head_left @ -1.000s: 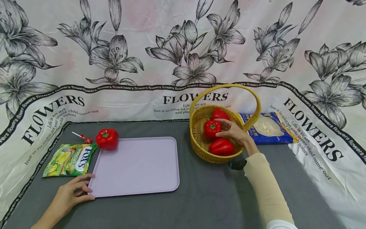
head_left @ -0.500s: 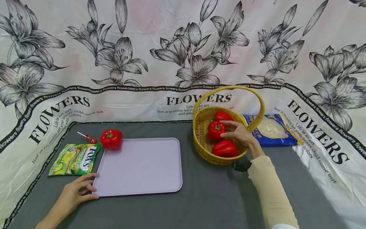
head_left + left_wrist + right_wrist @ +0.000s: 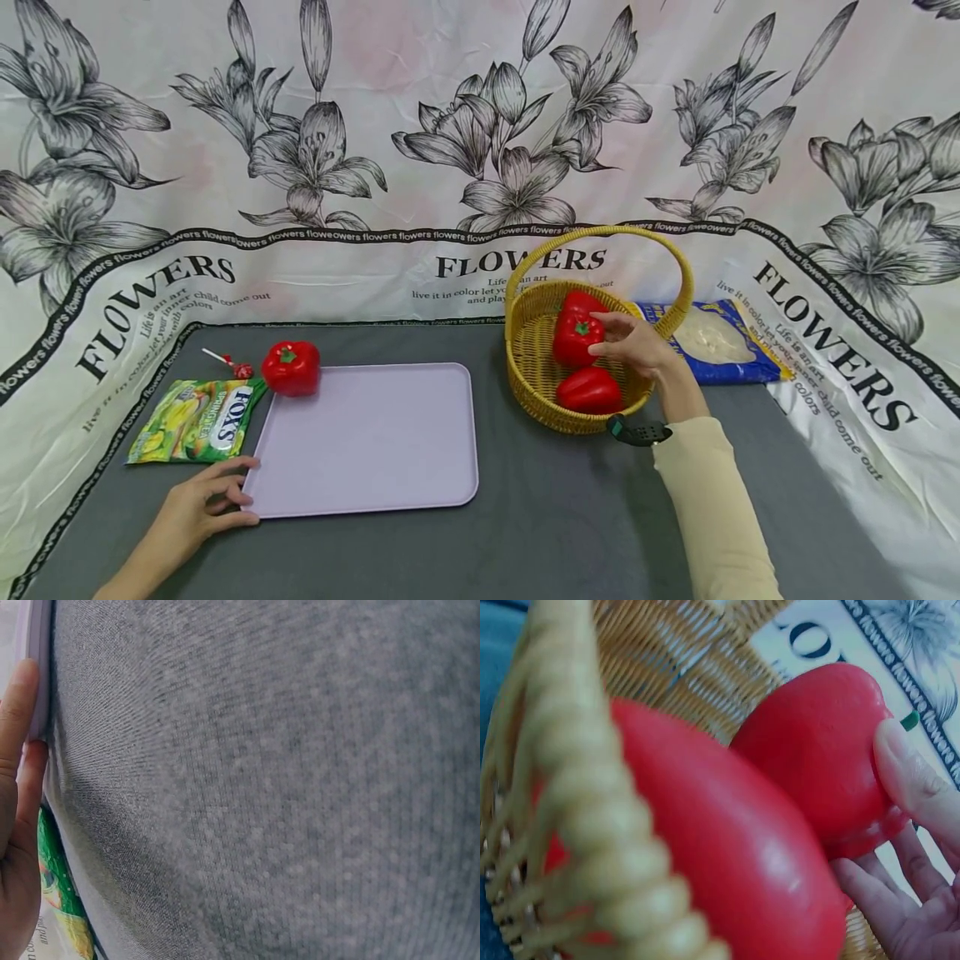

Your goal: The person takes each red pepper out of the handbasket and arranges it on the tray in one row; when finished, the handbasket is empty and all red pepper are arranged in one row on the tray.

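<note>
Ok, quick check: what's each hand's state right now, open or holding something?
Left hand: open, fingers touching the left edge of the lavender tray.
Right hand: closed, holding a red bell pepper at the yellow wicker basket.

At near left the left hand (image 3: 193, 512) points right, thumb and forefinger spread apart, while from near right the sleeved right forearm (image 3: 711, 496) slants far and left, the right hand (image 3: 636, 343) gripping between thumb and fingers.

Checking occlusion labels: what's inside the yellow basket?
The yellow basket shows a red front pepper, a red back pepper and, between them, a held pepper in the right grip, possibly lifted. Covered: the back pepper's lower part and the floor beneath the peppers.
</note>
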`<action>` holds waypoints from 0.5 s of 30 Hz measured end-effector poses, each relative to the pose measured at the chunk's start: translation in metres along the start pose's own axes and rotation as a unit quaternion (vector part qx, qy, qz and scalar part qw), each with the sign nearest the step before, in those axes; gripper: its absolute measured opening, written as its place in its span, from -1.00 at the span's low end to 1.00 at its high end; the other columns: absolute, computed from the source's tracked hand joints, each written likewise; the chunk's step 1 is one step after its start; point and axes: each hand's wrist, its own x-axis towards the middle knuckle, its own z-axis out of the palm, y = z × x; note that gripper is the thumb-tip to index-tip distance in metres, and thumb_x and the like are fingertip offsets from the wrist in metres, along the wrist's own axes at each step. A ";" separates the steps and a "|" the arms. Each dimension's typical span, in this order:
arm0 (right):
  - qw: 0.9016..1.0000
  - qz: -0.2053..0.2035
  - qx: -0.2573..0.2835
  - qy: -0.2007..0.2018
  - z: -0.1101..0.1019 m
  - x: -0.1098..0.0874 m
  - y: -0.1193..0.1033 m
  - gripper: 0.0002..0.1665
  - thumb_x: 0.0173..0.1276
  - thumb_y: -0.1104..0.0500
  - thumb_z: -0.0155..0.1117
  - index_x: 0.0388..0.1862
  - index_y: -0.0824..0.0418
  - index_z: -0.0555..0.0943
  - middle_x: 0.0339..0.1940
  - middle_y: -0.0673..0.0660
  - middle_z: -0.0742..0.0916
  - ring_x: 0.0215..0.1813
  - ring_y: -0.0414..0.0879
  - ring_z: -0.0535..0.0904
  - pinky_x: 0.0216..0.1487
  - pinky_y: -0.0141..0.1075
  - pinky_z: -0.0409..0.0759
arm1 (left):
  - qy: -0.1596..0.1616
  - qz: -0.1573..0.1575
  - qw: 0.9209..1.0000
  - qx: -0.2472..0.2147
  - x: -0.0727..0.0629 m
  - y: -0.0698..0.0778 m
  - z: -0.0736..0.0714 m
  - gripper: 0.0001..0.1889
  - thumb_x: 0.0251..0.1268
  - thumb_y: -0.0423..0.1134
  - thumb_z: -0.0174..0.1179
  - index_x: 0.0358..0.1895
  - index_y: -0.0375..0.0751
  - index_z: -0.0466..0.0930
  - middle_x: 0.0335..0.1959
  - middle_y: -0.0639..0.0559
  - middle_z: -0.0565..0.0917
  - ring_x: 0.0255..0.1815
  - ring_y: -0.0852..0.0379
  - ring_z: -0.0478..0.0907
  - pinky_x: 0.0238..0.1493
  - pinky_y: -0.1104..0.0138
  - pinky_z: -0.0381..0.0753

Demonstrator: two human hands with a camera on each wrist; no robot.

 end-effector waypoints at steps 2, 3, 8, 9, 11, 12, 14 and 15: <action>1.000 0.010 0.004 0.008 0.002 -0.002 -0.005 -0.20 0.22 0.41 0.35 0.40 0.39 0.22 0.01 0.02 0.60 -0.06 -0.23 0.57 -0.02 -0.28 0.63 | 0.001 0.001 1.000 0.002 0.000 -0.001 0.001 -0.59 -0.48 -0.45 0.58 -0.59 0.07 0.56 -0.02 0.25 0.60 -0.03 0.67 0.35 -0.29 0.76 0.47; 1.000 0.014 0.007 0.012 0.003 -0.003 -0.008 -0.20 0.22 0.41 0.35 0.40 0.37 0.23 0.05 0.05 0.57 -0.06 -0.23 0.56 -0.05 -0.31 0.64 | 0.001 0.001 1.000 0.005 0.000 -0.001 0.001 -0.59 -0.48 -0.44 0.58 -0.59 0.08 0.55 -0.02 0.25 0.60 -0.04 0.67 0.35 -0.29 0.76 0.46; 0.999 0.022 0.034 0.007 0.011 -0.008 -0.024 -0.30 0.21 0.44 0.34 0.32 0.28 0.32 0.08 0.06 0.51 -0.04 -0.21 0.56 -0.07 -0.32 0.65 | 0.002 -0.011 1.000 0.024 0.000 -0.002 0.001 -0.59 -0.49 -0.40 0.59 -0.59 0.08 0.54 -0.03 0.24 0.60 -0.10 0.64 0.38 -0.29 0.78 0.45; 0.999 0.021 0.039 0.002 0.013 -0.009 -0.027 -0.33 0.21 0.45 0.34 0.29 0.26 0.34 0.06 0.04 0.53 -0.05 -0.20 0.58 -0.07 -0.31 0.65 | -0.001 -0.014 1.000 0.025 0.000 -0.002 0.001 -0.60 -0.47 -0.39 0.59 -0.58 0.08 0.54 -0.03 0.23 0.60 -0.11 0.63 0.39 -0.28 0.78 0.45; 0.999 0.013 0.042 -0.013 0.016 -0.013 -0.033 -0.38 0.22 0.46 0.32 0.24 0.22 0.37 0.01 0.00 0.57 -0.06 -0.19 0.60 -0.08 -0.29 0.66 | -0.005 -0.021 0.999 0.026 0.000 -0.001 0.002 -0.61 -0.46 -0.39 0.59 -0.58 0.06 0.54 -0.03 0.16 0.61 -0.13 0.61 0.41 -0.29 0.77 0.46; 0.999 0.007 0.041 -0.020 0.018 -0.015 -0.035 -0.39 0.22 0.46 0.32 0.23 0.21 0.38 -0.01 -0.01 0.59 -0.07 -0.18 0.61 -0.11 -0.29 0.67 | -0.007 -0.025 0.999 0.028 0.001 -0.001 0.002 -0.61 -0.46 -0.38 0.59 -0.58 0.06 0.54 -0.03 0.13 0.62 -0.13 0.59 0.42 -0.29 0.77 0.46; 0.999 -0.002 0.043 -0.034 0.023 -0.018 -0.040 -0.41 0.22 0.47 0.31 0.21 0.19 0.41 -0.03 -0.03 0.61 -0.08 -0.16 0.62 -0.12 -0.29 0.67 | -0.011 -0.033 0.999 0.035 0.001 0.000 0.002 -0.62 -0.45 -0.36 0.59 -0.58 0.06 0.54 -0.04 0.08 0.62 -0.14 0.59 0.43 -0.29 0.77 0.46; 0.998 -0.005 0.045 -0.040 0.026 -0.019 -0.042 -0.41 0.22 0.48 0.30 0.21 0.19 0.42 -0.03 -0.02 0.61 -0.08 -0.14 0.62 -0.12 -0.29 0.67 | -0.013 -0.037 0.999 0.038 0.001 0.001 0.002 -0.62 -0.45 -0.36 0.59 -0.58 0.05 0.54 -0.03 0.04 0.62 -0.15 0.57 0.43 -0.29 0.77 0.46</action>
